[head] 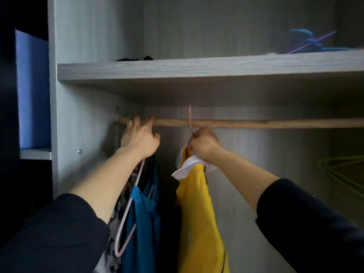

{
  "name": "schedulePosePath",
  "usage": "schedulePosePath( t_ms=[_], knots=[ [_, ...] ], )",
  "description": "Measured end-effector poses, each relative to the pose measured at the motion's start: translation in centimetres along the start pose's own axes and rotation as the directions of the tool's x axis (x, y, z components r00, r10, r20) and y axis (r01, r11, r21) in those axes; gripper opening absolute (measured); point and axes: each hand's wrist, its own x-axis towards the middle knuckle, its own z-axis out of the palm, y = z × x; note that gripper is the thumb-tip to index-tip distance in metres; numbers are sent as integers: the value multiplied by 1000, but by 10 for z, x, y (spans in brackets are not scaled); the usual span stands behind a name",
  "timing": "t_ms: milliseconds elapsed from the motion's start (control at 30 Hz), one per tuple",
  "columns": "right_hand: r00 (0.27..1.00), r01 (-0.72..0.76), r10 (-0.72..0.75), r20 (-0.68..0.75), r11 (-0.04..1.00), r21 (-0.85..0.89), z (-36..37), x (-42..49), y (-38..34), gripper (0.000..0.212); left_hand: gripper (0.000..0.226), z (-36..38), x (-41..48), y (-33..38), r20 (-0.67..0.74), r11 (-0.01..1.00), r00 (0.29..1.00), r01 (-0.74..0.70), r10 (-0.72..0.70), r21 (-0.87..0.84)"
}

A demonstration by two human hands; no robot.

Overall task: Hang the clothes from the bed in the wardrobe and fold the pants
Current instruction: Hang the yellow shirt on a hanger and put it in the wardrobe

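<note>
Yellow shirt point(197, 213) with a white collar, on a pink hanger point(190, 119). Teal-blue top point(143, 223) beside a black-and-white print garment point(113, 263) (pattern unclear). Tan rod point(256, 123), grey woodgrain shelf point(197, 68), 2 dark sleeves point(59, 233).

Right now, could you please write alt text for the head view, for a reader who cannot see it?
Inside a wardrobe, the right hand grips a pink hanger carrying a yellow shirt, its hook crossing the wooden rail. The left hand reaches to the rail above a hanging blue garment.

rail point(256, 123): bare wood, kinda rough
shelf point(197, 70): grey woodgrain, matt
yellow shirt point(199, 213): smooth cloth
</note>
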Motion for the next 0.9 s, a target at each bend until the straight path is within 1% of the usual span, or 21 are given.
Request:
schedulePosePath(
  t_ms=[133,200,300,433,533,600,633,700,733,800,833,900],
  knots=[
    [999,-40,41,20,999,-15,36,6,0,17,64,8,-2,-16,-37,997,996,-77,78,8],
    [999,-52,52,17,999,3,49,6,0,20,65,10,-3,-17,-55,996,995,-86,86,10],
    [999,-35,34,35,999,23,65,5,-1,16,64,9,-2,-17,-73,997,994,-81,82,10],
    [997,9,-9,73,1000,6,77,2,1,15,66,5,-3,-14,-30,997,997,-66,67,27],
    [991,54,-55,120,999,9,65,1,5,27,64,-2,-2,-2,29,1000,999,-26,26,8],
    [990,93,-90,107,996,-19,47,-2,12,28,61,-6,-5,11,27,1000,999,-28,28,4],
    [989,117,-110,95,991,-67,36,-4,19,26,62,-6,-7,21,18,999,999,-46,46,10],
    [986,163,-151,69,956,-244,9,-13,37,29,63,-4,-11,48,-6,995,995,-99,99,6],
    [982,190,-177,69,916,-355,-5,-19,48,33,63,-3,-12,63,-13,992,992,-125,125,-5],
    [972,228,-223,78,802,-551,-34,-31,73,38,62,0,-15,97,-6,983,984,-177,177,-54],
    [971,227,-222,84,764,-604,-49,-38,85,39,61,4,-16,115,-16,977,979,-203,203,-63],
    [980,190,-188,72,748,-636,-70,-46,102,40,60,12,-20,140,-35,966,968,-250,248,-69]
  ],
)
